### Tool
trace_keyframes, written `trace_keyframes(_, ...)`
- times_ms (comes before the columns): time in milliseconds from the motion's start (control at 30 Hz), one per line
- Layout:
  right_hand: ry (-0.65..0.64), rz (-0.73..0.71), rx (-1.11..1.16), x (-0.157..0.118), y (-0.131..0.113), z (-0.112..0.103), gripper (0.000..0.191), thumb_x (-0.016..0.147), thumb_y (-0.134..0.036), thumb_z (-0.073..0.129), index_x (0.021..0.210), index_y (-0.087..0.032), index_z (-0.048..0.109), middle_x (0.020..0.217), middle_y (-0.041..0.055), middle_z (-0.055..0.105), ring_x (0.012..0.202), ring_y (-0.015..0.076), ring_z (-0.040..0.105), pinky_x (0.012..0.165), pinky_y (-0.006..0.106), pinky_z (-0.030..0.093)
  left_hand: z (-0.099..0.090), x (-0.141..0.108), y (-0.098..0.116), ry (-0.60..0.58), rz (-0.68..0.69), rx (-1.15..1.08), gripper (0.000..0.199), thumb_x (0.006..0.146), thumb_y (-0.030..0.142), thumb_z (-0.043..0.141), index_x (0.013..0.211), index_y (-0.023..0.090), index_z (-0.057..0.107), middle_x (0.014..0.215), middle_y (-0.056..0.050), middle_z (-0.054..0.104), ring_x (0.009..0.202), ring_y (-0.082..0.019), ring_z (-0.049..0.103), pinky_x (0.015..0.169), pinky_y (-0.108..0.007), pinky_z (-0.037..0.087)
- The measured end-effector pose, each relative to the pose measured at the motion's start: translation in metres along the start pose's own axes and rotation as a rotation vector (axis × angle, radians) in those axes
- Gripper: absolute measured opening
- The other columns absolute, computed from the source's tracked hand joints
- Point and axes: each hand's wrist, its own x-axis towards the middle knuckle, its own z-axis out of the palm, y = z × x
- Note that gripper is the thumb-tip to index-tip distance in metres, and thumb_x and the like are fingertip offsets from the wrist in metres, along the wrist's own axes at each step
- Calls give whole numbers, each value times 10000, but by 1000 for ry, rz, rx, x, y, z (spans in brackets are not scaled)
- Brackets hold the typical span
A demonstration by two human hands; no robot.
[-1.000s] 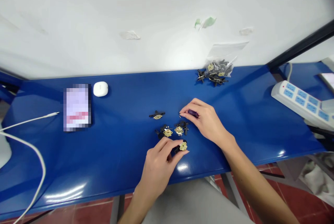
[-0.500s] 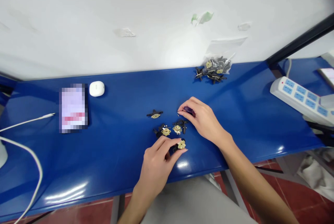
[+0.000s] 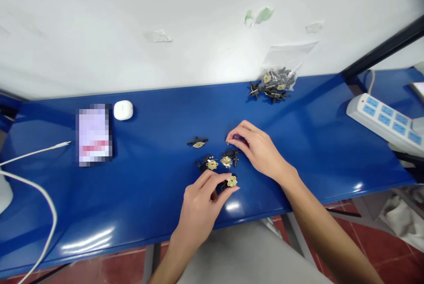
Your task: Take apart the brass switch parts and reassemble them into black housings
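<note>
You are pinching black plastic fitting with brass plate [image 3: 231, 181] in closed left hand [image 3: 198, 202]; right hand [image 3: 260, 156] is gripping small dark purple object [image 3: 237, 138]. Careless knock is risking scatter of tiny metal bits [image 3: 211, 157].

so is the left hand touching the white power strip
No, the left hand pinches a brass-and-black part on the blue bench, away from the strip.

I've got the loose parts [image 3: 218, 162] on the bench [image 3: 149, 195], with the bagged parts [image 3: 273, 83] behind them — the power strip [image 3: 380, 118] off right, the blurred slab [image 3: 93, 136] and rounded case [image 3: 123, 110] off left.
</note>
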Motion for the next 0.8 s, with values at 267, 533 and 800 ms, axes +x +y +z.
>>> trace_keyframes(267, -6, 1, 8, 0, -1, 0, 173, 1161, -263, 554, 1125, -250, 722, 1140, 45, 703, 962, 199, 712, 897, 344, 530, 0, 1, -1, -3, 2, -16, 169, 1005, 254, 857, 1166, 225, 813, 964, 19, 764, 578, -72, 536, 609, -238, 498)
trace_keyframes(533, -3, 2, 52, 0, -1, -5, 177, 1155, -282, 574, 1166, -278, 751, 1133, 39, 697, 928, 196, 686, 869, 349, 516, 1, 0, -2, 3, 11, -18, 172, 999, 255, 863, 1162, 224, 815, 968, 19, 764, 575, -69, 524, 605, -236, 491)
trace_keyframes(800, 74, 70, 68, -7, -5, -12, 149, 1131, -321, 627, 1120, -268, 767, 1078, 35, 698, 888, 202, 661, 828, 358, 495, 0, 0, -1, 5, 19, -3, 168, 1016, 267, 842, 1175, 217, 815, 977, 10, 765, 573, -74, 536, 589, -239, 490)
